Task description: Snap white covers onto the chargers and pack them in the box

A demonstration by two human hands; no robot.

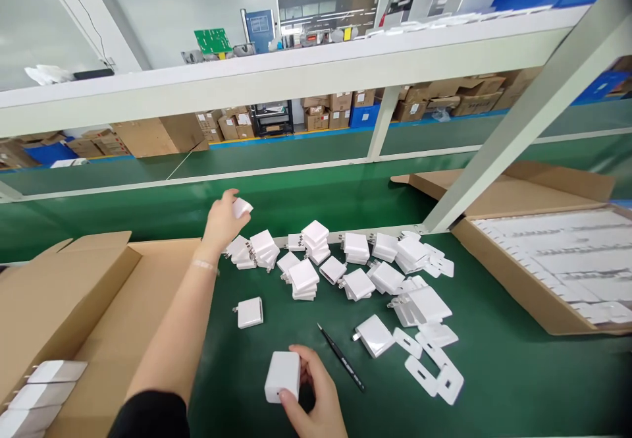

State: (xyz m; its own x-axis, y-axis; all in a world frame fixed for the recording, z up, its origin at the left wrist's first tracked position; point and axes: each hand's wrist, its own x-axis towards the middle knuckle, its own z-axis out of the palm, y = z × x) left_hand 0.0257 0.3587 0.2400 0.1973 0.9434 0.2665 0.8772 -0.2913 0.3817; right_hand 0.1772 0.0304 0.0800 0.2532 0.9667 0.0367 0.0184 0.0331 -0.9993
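My left hand reaches to the far side of the table, its fingers closed on a white charger above a cluster of similar ones. Close to me, my right hand grips another white charger between thumb and fingers, its small port side turned toward me. Black tweezers lie just right of that hand. A single charger rests on the green table between my arms. Several more chargers are stacked along the back, prongs showing on some.
Flat white cut-out pieces lie at right. An open carton with rows of white pieces stands farther right. At left, another open carton holds several chargers. A white shelf beam and slanted post cross overhead.
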